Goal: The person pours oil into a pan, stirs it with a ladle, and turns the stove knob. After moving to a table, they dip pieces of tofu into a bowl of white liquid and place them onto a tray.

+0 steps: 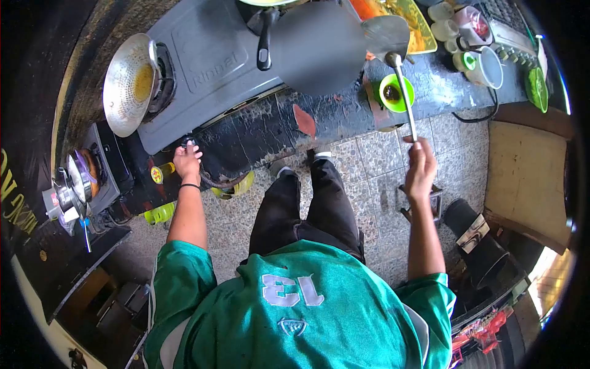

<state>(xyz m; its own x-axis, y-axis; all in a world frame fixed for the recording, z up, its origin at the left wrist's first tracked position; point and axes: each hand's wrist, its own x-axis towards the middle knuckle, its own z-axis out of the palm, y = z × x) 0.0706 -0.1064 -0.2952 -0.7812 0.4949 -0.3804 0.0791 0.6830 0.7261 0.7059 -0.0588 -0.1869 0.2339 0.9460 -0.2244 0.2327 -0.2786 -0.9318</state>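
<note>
My left hand (187, 161) is closed on a small dark knob (188, 142) at the front edge of the grey stove (209, 61). On the stove's left burner sits a dented metal wok (128, 86) with yellowish oil in its bottom. My right hand (420, 165) grips the end of a long-handled metal spatula (405, 92). The spatula's broad blade points away from me, beyond a green bowl (408, 102) with dark sauce. A small metal spoon or ladle head shows near the blade, partly unclear.
A dark pan handle (265, 43) juts over the stove. Behind the green bowl stands a tray of orange and yellow food (424, 40). Several cups and tubs (488, 66) are at the back right. A yellow cup (158, 174) stands beside my left hand.
</note>
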